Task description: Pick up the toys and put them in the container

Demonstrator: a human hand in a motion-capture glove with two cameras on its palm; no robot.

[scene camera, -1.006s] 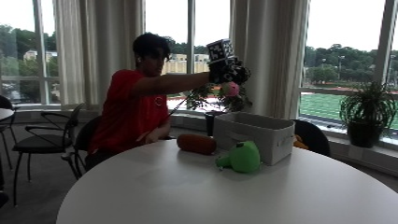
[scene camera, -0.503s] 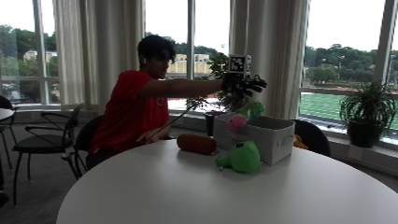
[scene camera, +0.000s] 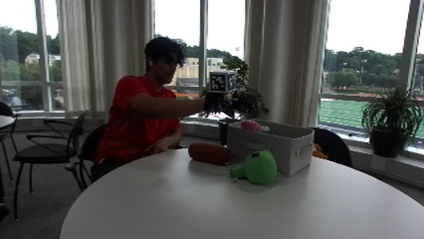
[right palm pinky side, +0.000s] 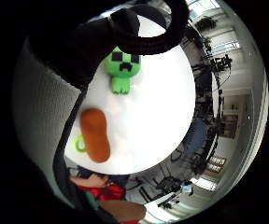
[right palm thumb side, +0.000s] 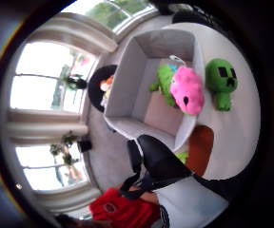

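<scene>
A grey fabric container [scene camera: 281, 144] stands at the far side of the round white table [scene camera: 199, 209]. A pink plush [scene camera: 250, 125] pokes above its rim; the thumb side palm view shows this pink plush [right palm thumb side: 188, 90] beside a green toy [right palm thumb side: 163, 78] inside the container [right palm thumb side: 127, 80]. My gloved right hand [scene camera: 215, 102] hangs in the air to the left of the container and above it, holding nothing, fingers loosely curled. On the table in front of the container lie a green creeper plush [scene camera: 257, 168] and an orange-brown plush [scene camera: 209, 153], with a small green ring [right palm pinky side: 81, 143] beside the orange-brown plush [right palm pinky side: 95, 134].
The person in a red shirt sits behind the table with the bare hand [scene camera: 159, 145] low at its edge. Black chairs [scene camera: 46, 149] stand at the left and one [scene camera: 331, 144] behind the container. Potted plants [scene camera: 391, 119] line the window sill.
The hand carried the pink plush over the container and let it go; the plush now lies inside. The hand has since drawn back to the left, toward the person.
</scene>
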